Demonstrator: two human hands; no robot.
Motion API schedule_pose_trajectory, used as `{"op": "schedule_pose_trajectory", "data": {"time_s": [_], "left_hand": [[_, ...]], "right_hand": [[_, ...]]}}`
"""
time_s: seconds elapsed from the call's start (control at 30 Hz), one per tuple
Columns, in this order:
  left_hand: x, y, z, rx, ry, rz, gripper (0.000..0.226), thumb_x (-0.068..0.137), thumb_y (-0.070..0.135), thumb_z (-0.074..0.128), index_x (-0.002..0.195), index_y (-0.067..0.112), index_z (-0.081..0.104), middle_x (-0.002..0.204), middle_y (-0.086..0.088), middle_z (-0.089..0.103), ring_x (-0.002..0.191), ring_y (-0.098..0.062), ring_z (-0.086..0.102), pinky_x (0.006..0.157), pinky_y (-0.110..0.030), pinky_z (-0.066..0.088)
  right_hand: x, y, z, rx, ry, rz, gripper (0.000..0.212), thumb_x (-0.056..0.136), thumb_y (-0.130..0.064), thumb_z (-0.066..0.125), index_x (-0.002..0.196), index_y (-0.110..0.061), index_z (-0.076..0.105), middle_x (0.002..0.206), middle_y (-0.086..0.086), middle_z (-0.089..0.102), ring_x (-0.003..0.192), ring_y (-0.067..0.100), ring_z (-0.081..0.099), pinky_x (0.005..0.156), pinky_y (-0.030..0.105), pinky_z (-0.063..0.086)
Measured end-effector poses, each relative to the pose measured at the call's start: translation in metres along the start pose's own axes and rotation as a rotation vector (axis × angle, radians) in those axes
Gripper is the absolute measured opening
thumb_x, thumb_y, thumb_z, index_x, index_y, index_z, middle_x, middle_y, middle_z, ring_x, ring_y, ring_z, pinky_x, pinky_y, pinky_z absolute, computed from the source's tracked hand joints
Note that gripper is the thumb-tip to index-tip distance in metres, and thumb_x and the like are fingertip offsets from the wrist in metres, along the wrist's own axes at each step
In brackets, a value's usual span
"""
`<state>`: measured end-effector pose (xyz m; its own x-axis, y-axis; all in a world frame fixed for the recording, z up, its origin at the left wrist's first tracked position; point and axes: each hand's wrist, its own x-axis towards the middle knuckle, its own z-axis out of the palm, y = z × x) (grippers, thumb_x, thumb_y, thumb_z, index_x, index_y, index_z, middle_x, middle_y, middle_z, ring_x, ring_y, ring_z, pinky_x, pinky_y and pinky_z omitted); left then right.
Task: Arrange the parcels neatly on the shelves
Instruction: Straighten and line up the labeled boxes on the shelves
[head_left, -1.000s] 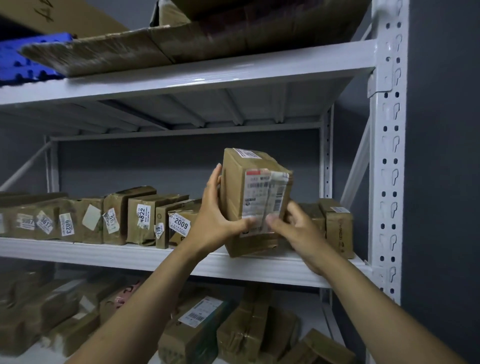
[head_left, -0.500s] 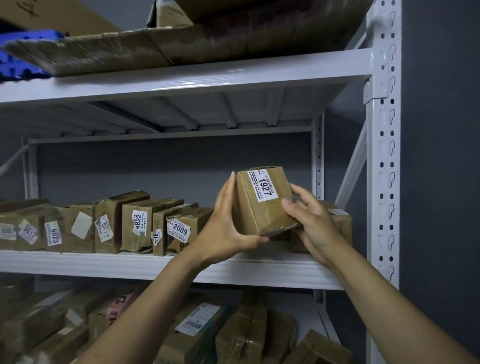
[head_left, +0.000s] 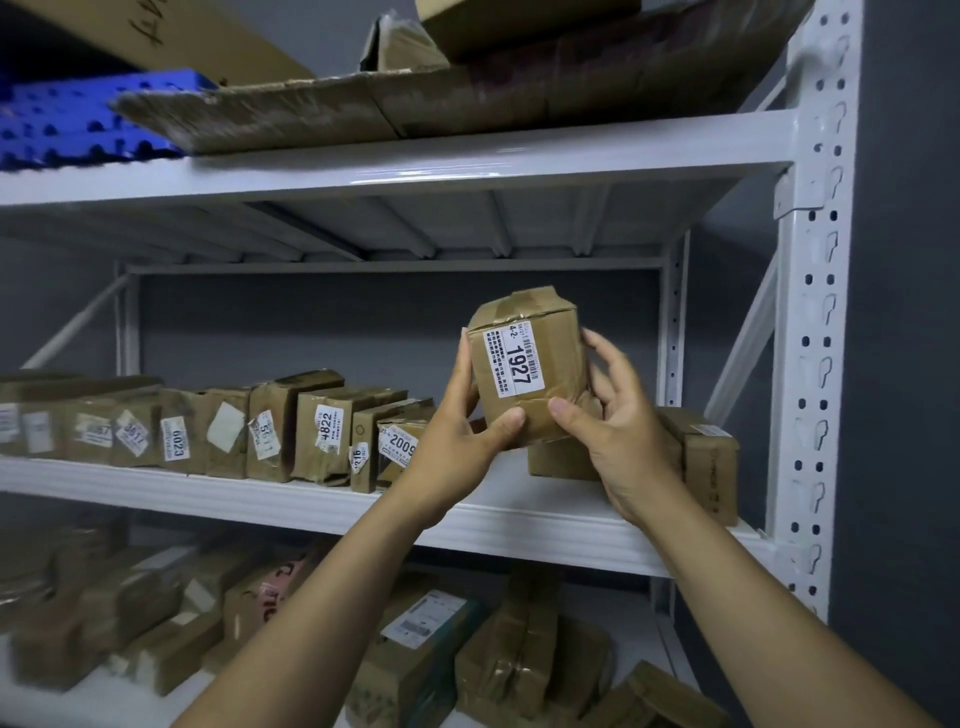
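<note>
I hold a small brown taped parcel (head_left: 566, 358) with a white label reading 1927, upright in the air above the middle shelf (head_left: 311, 506). My left hand (head_left: 460, 434) grips its left side and bottom. My right hand (head_left: 613, 421) grips its right side and lower corner. A row of brown labelled parcels (head_left: 322, 428) stands along the middle shelf to the left, ending at one marked 2009 (head_left: 397, 447). More brown boxes (head_left: 709, 462) sit at the shelf's right end, partly hidden behind my right hand.
Flattened cardboard (head_left: 332, 111) and a blue plastic pallet (head_left: 78, 122) lie on the top shelf. The bottom shelf holds several loose parcels (head_left: 431, 660). A white perforated upright (head_left: 815, 312) stands at the right, with a grey wall beyond.
The parcel has been turned in my hands from its large shipping-label face to the end with the 1927 label, and now stands more upright. Both hands kept hold of it.
</note>
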<state>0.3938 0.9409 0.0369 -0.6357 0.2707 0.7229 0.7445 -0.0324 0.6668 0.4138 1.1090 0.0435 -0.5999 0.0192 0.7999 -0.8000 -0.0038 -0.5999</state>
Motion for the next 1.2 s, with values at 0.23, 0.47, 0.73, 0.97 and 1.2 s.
{"op": "schedule_pose_trajectory", "data": {"time_s": [0.23, 0.47, 0.73, 0.97, 1.2], "left_hand": [[-0.034, 0.018, -0.047, 0.022, 0.268, 0.092, 0.056, 0.094, 0.005, 0.054, 0.137, 0.038, 0.039, 0.127, 0.012, 0.059, 0.114, 0.002, 0.057, 0.087, -0.019, 0.052], [-0.076, 0.031, -0.150, 0.224, 0.343, 0.131, 0.081, 0.097, 0.001, 0.046, 0.145, 0.053, 0.006, 0.145, 0.006, 0.045, 0.125, -0.004, 0.051, 0.096, -0.028, 0.051], [-0.137, 0.036, -0.305, 0.509, 0.324, 0.029, 0.123, 0.073, 0.028, 0.082, 0.143, 0.055, -0.015, 0.145, 0.023, 0.015, 0.135, 0.003, 0.026, 0.110, -0.027, 0.032], [-0.170, 0.021, -0.416, 0.845, 0.556, 0.018, 0.133, 0.064, 0.046, 0.083, 0.136, 0.054, -0.029, 0.147, 0.005, 0.016, 0.132, -0.011, 0.018, 0.106, -0.035, 0.022], [-0.166, -0.010, -0.514, 0.852, 0.779, -0.027, 0.129, 0.064, 0.041, 0.083, 0.149, 0.040, -0.014, 0.148, 0.001, 0.023, 0.133, -0.014, 0.022, 0.108, -0.037, 0.023]], "right_hand": [[0.004, -0.017, 0.062, -0.166, -0.110, -0.081, 0.074, 0.083, -0.003, 0.070, 0.136, -0.043, 0.035, 0.127, -0.028, 0.047, 0.117, -0.013, 0.047, 0.086, 0.007, 0.044], [-0.001, -0.020, 0.168, -0.174, -0.152, -0.097, 0.083, 0.083, -0.008, 0.071, 0.133, -0.058, 0.028, 0.144, -0.007, 0.039, 0.130, 0.008, 0.043, 0.098, 0.024, 0.047], [-0.006, -0.003, 0.340, -0.261, -0.214, -0.100, 0.069, 0.080, -0.022, 0.074, 0.130, -0.055, 0.039, 0.133, -0.010, 0.048, 0.124, 0.009, 0.045, 0.101, 0.045, 0.046], [-0.004, 0.019, 0.471, -0.172, -0.316, -0.077, 0.058, 0.086, -0.020, 0.070, 0.128, -0.047, 0.042, 0.129, -0.013, 0.052, 0.113, -0.007, 0.049, 0.084, 0.014, 0.048], [0.026, 0.058, 0.558, -0.171, -0.505, -0.025, 0.070, 0.088, -0.021, 0.068, 0.143, -0.046, 0.033, 0.129, -0.014, 0.053, 0.114, -0.003, 0.055, 0.089, 0.014, 0.047]]}}
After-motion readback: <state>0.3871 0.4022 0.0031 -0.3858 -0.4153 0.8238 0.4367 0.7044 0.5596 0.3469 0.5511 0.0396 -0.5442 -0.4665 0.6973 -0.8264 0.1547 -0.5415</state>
